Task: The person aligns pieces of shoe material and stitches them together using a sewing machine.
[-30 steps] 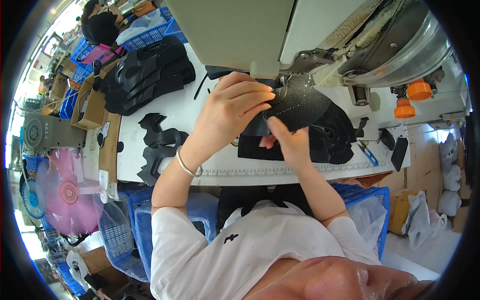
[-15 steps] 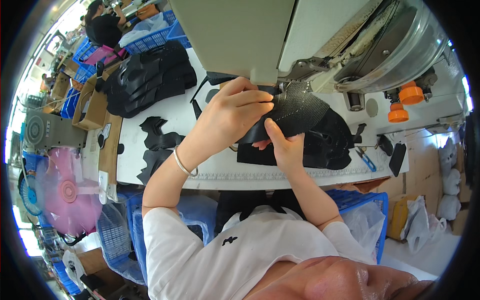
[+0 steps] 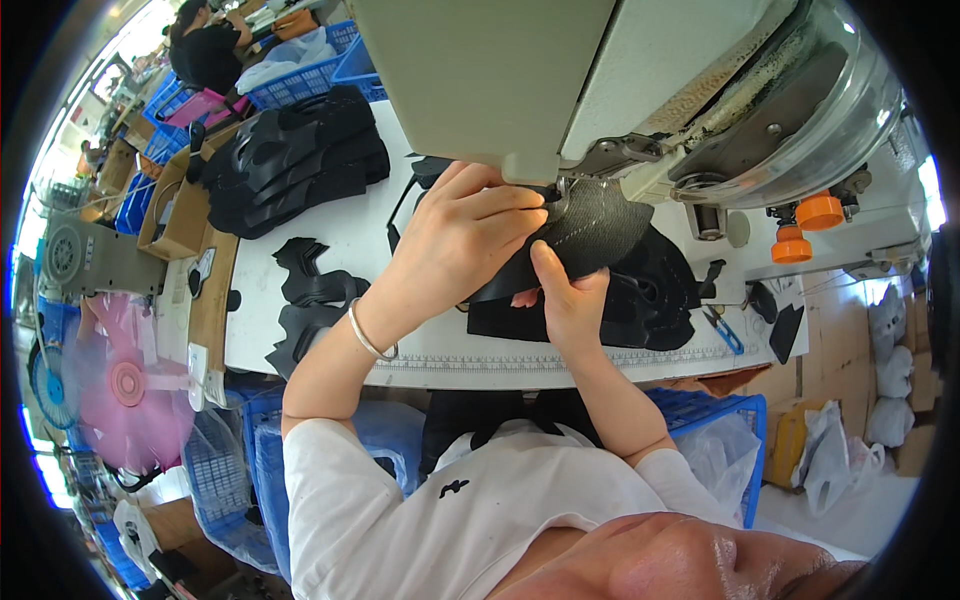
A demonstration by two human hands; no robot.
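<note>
A curved black mesh piece (image 3: 608, 222) with pale stitch lines lies beneath the working end of a sewing machine (image 3: 490, 80). My left hand (image 3: 462, 235), a bangle on its wrist, pinches its left side close to the needle area. With the thumb on top and the fingers mostly hidden underneath, my right hand (image 3: 572, 300) grips the near edge. Black shaped panels (image 3: 652, 300) lie on the white table (image 3: 430, 350) under and beyond my right hand. The needle itself cannot be made out.
Left of my hands are black cut-outs (image 3: 315, 285) and a heap of black panels (image 3: 295, 155). Blue thread snips (image 3: 725, 330) lie at the right. Blue crates (image 3: 750, 440) stand below the table's edge. A pink fan (image 3: 125, 390) is at far left; another person (image 3: 205, 45) sits beyond.
The view has shifted slightly. The mesh piece has turned a little and shows less of its right part beside the machine. Both hands keep their hold on it.
</note>
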